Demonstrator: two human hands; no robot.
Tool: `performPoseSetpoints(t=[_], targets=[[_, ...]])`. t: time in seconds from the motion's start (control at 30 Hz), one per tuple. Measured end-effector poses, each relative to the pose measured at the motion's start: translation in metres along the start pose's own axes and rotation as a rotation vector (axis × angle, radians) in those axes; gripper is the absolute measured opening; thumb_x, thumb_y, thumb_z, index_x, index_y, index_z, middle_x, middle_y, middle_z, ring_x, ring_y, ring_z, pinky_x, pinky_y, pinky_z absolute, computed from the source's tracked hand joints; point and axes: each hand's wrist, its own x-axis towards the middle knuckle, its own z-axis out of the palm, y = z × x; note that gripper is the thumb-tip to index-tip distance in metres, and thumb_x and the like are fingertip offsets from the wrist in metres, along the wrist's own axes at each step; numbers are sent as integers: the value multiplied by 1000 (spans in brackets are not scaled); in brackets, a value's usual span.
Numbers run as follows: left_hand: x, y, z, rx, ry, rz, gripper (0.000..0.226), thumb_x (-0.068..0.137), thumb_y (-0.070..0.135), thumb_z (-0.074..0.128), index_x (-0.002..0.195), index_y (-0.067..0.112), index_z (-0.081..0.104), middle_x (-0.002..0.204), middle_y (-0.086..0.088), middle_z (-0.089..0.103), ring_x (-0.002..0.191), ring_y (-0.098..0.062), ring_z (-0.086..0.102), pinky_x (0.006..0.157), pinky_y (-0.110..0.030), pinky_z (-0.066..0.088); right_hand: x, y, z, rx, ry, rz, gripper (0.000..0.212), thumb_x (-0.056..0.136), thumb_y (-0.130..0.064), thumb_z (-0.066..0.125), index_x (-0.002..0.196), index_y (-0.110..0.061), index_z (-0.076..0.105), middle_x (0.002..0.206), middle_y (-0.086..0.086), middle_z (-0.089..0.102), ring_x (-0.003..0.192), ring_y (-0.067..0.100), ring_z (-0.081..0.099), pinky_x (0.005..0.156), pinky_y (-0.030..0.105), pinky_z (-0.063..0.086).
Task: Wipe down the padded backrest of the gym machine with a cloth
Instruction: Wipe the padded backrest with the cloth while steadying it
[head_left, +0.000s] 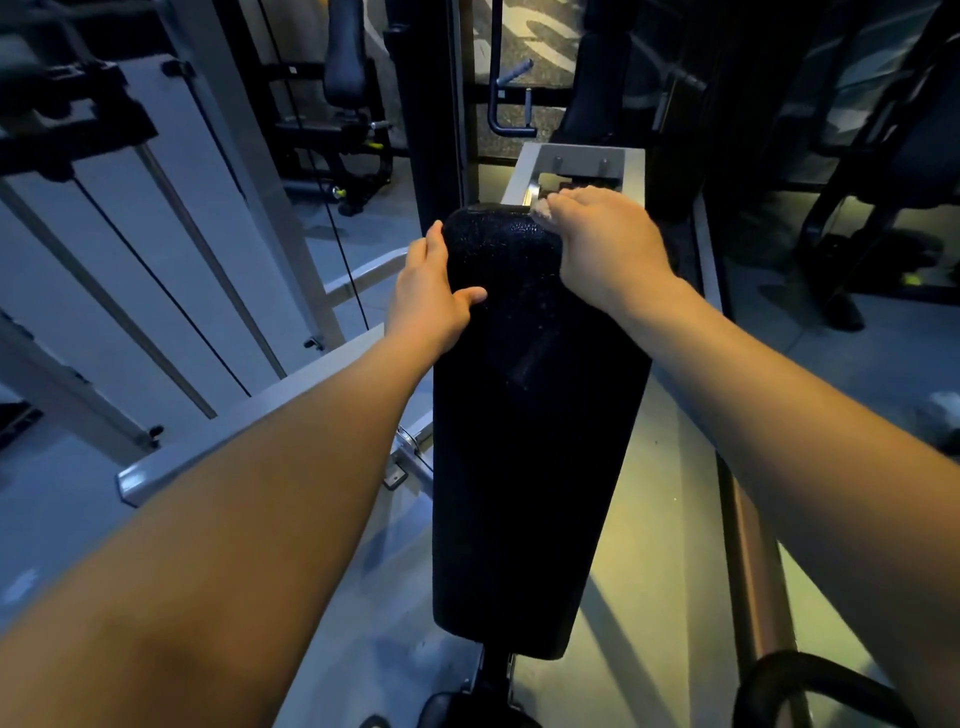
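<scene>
Head view. The grey machine frame (244, 421) is the largest item: one beam runs out from the left side of the padded backrest (535, 441), and a grey bracket (631, 171) stands just beyond the backrest's far end. White guard panels (171, 218) with black cables (171, 306) in front of them stand well to the left of the backrest.

The backrest itself is a long black pad with a pebbled surface. It runs away from the camera down the centre of the view and is wider at the far end. Fine specks show on its upper half.

The left hand (431, 296) is on the left edge of the backrest near its far end. Its thumb is pressed on the pad face and its fingers lie over the side edge, clasping it. The right hand (602, 244) is at the far right corner of the backrest, knuckles up, fingers curled tight around the cloth (543, 208).

The cloth is a small pale wad. Only a little of it shows past the fingertips, and it touches the top edge of the backrest.
</scene>
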Motion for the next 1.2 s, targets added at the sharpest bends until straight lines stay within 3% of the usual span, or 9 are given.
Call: performPoseSetpoints(t=[0.1, 0.2, 0.3, 0.5, 0.6, 0.77, 0.87, 1.0, 1.2], targets=[[-1, 1, 4, 13, 14, -22, 96, 94, 33, 70, 162, 20, 4, 160, -4, 26, 144, -30, 33, 117, -47, 35, 3, -14, 0, -20, 4, -16, 26, 85, 2, 55, 109, -3, 63, 108, 17, 64, 107, 40, 56, 76, 40, 46], [-3, 3, 6, 33, 20, -19, 94, 95, 32, 69, 162, 21, 4, 160, -4, 24, 145, -30, 32, 116, -47, 36, -15, 3, 8, -70, 95, -187, 48, 87, 6, 47, 135, 9, 55, 134, 27, 59, 128, 47, 51, 113, 53, 42], [-6, 5, 9, 60, 49, -29, 93, 96, 30, 68, 162, 20, 3, 161, -4, 23, 144, -29, 33, 114, -45, 37, -37, 6, 23, -154, 111, -231, 56, 92, 1, 37, 146, 12, 43, 153, 31, 42, 146, 50, 33, 125, 55, 22], [-11, 16, 7, 126, 68, -61, 92, 96, 29, 67, 161, 18, 3, 159, -6, 27, 141, -29, 39, 107, -45, 42, -89, 1, 69, -221, 44, -332, 44, 105, -6, 45, 146, 10, 45, 154, 29, 41, 148, 45, 33, 124, 55, 24], [-12, 18, 5, 140, 58, -84, 91, 96, 28, 66, 161, 19, 4, 160, -7, 27, 140, -31, 40, 106, -46, 43, -119, 6, 75, -146, -90, -391, 57, 113, -38, 22, 149, -1, 47, 160, 18, 38, 153, 32, 28, 126, 48, 21], [-14, 21, 6, 175, 52, -100, 91, 96, 28, 66, 161, 19, 3, 157, -7, 29, 135, -32, 45, 101, -48, 48, -80, 22, 37, -89, 181, -497, 35, 103, -6, 42, 125, 7, 66, 131, 20, 66, 116, 39, 63, 105, 49, 50], [-13, 20, 8, 173, 57, -105, 90, 97, 27, 65, 161, 21, 2, 156, -7, 30, 132, -32, 47, 99, -48, 49, -60, 30, 19, -139, 344, -338, 31, 98, -3, 54, 127, 2, 64, 128, 17, 64, 104, 35, 52, 91, 43, 50], [-13, 18, 9, 159, 63, -94, 90, 97, 26, 66, 161, 21, 2, 154, -8, 32, 132, -32, 46, 100, -48, 48, -72, 30, 30, -270, 253, -309, 46, 100, -29, 51, 137, -2, 55, 135, 16, 52, 120, 36, 43, 93, 46, 43], [-12, 14, 11, 116, 71, -81, 89, 97, 29, 65, 161, 27, 4, 151, -8, 36, 130, -33, 48, 100, -52, 49, -61, 34, 25, -265, 295, -267, 36, 88, -8, 57, 124, -11, 64, 127, 12, 61, 110, 34, 55, 86, 40, 34]])
